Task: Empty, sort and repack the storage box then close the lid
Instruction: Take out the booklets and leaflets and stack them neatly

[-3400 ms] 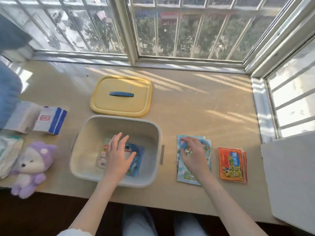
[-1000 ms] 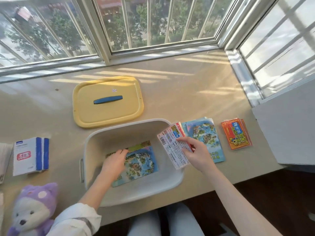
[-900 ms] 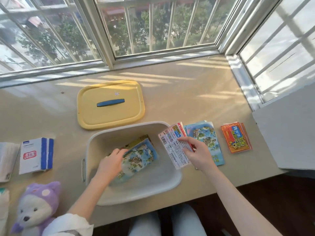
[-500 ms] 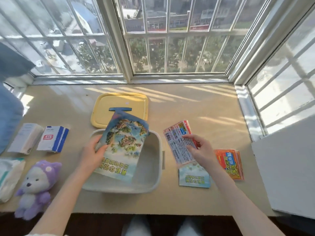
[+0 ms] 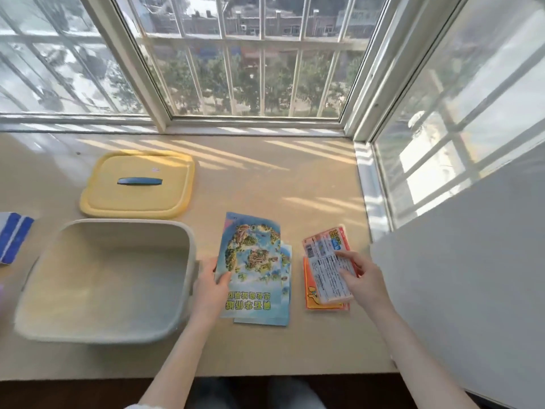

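We saw the grey storage box (image 5: 103, 278) lidless on the table (image 5: 265, 184), its yellow lid (image 5: 138, 199) lying beyond it. The left hand (image 5: 211, 287) gripped a map booklet (image 5: 253, 264) right of the box; the right hand (image 5: 362, 278) pinched a printed packet (image 5: 327, 261) over an orange pack (image 5: 312, 296).

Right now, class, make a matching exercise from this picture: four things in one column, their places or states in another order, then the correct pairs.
Things:
1. Yellow plastic lid with blue handle
2. Cream plastic storage box
3. Blue island-picture packet
4. Orange-and-white printed packet

Places or states:
A. Held by the right hand over an orange stack
B. Open, nothing visible inside
C. Flat on the sill behind the box
D. Held by the left hand, right of the box

Pairs: 1-C, 2-B, 3-D, 4-A
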